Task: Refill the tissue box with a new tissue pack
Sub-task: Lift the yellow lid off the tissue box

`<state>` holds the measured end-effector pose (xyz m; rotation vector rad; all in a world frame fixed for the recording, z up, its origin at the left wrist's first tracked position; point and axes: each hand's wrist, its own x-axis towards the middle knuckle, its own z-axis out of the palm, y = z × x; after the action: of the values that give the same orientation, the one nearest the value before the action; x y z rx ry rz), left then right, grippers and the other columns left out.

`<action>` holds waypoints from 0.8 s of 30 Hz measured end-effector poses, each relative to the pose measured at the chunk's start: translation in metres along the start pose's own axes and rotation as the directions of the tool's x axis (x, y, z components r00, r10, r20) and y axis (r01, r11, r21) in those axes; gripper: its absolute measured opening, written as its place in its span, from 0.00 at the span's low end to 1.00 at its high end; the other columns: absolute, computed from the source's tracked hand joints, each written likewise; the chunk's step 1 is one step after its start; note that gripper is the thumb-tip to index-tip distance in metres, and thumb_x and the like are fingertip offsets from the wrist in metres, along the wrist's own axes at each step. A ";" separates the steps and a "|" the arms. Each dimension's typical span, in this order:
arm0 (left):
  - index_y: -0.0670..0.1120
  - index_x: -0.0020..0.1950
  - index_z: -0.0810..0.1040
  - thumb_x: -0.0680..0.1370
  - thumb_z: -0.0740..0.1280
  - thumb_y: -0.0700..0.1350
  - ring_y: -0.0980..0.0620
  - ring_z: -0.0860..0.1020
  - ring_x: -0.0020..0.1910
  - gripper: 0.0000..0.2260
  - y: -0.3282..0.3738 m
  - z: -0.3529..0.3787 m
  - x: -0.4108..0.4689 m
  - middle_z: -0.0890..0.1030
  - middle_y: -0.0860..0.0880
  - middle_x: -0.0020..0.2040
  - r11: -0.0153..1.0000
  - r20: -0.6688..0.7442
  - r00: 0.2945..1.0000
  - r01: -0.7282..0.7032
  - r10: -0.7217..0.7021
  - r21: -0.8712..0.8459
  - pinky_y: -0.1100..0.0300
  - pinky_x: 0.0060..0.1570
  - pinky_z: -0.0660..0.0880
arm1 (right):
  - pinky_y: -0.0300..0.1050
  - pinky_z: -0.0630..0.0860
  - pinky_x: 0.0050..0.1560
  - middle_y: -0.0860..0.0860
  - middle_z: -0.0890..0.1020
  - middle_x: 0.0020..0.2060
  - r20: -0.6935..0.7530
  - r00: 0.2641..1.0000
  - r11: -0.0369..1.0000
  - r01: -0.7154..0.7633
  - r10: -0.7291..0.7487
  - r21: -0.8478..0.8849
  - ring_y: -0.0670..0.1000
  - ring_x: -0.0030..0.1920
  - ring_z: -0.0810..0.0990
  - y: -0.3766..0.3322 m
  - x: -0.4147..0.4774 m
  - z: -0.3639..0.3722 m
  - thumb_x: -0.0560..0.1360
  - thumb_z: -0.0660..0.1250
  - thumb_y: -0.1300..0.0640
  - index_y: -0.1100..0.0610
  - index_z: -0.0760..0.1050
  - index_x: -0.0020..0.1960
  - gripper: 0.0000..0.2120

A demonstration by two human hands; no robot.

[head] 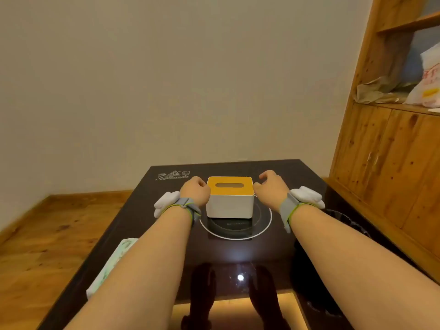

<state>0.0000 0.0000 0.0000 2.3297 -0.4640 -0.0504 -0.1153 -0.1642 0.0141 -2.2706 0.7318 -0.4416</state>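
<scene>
White tissue box [229, 206] with yellow lid [229, 186] stands mid-table [273, 246]. Left hand [195, 193] touches the lid at 9 o'clock, fingers hidden, grip indeterminate. Right hand [270, 186] at 3 o'clock, fingers loosely curled, holding nothing. Tissue pack [112, 263] lies at 7 o'clock, table edge.

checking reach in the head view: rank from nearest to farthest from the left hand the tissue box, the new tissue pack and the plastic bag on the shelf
1. White tissue box with yellow lid: touching the left hand.
2. Green-patterned tissue pack: table's near left edge.
3. White plastic bag: wooden shelf, far right.
</scene>
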 end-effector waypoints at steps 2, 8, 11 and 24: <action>0.42 0.58 0.75 0.79 0.59 0.44 0.41 0.77 0.53 0.11 -0.006 0.011 0.011 0.79 0.41 0.58 0.999 0.001 0.999 0.049 -0.049 -0.006 0.53 0.51 0.74 | 0.54 0.73 0.63 0.60 0.74 0.64 -0.006 0.999 0.998 -0.054 0.054 0.025 0.62 0.62 0.75 0.005 0.013 0.010 0.77 0.62 0.56 0.61 0.66 0.70 0.22; 0.39 0.66 0.70 0.82 0.54 0.50 0.38 0.75 0.59 0.19 -0.035 0.048 0.038 0.76 0.38 0.63 0.980 0.018 0.984 0.178 -0.177 -0.088 0.51 0.56 0.72 | 0.57 0.67 0.68 0.63 0.68 0.70 0.041 0.986 0.980 -0.168 0.165 0.103 0.64 0.69 0.69 0.023 0.045 0.056 0.81 0.58 0.52 0.62 0.60 0.74 0.25; 0.38 0.61 0.73 0.83 0.51 0.50 0.39 0.75 0.57 0.19 -0.043 0.058 0.050 0.77 0.38 0.60 0.979 -0.026 0.986 0.161 -0.165 -0.121 0.54 0.50 0.68 | 0.57 0.67 0.68 0.63 0.69 0.70 0.069 0.977 0.964 -0.211 0.202 0.160 0.65 0.69 0.69 0.031 0.055 0.072 0.82 0.53 0.50 0.62 0.59 0.75 0.25; 0.43 0.48 0.70 0.82 0.55 0.49 0.45 0.71 0.45 0.10 -0.041 0.066 0.036 0.75 0.45 0.46 0.964 -0.022 0.981 0.184 -0.191 -0.192 0.57 0.45 0.66 | 0.52 0.71 0.61 0.60 0.76 0.63 0.145 0.975 0.952 -0.197 0.166 0.235 0.63 0.62 0.74 0.026 0.038 0.075 0.81 0.56 0.54 0.60 0.63 0.70 0.19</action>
<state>0.0348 -0.0301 -0.0720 2.1759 -0.2069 -0.1325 -0.0580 -0.1639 -0.0527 -1.9574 0.7685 -0.2839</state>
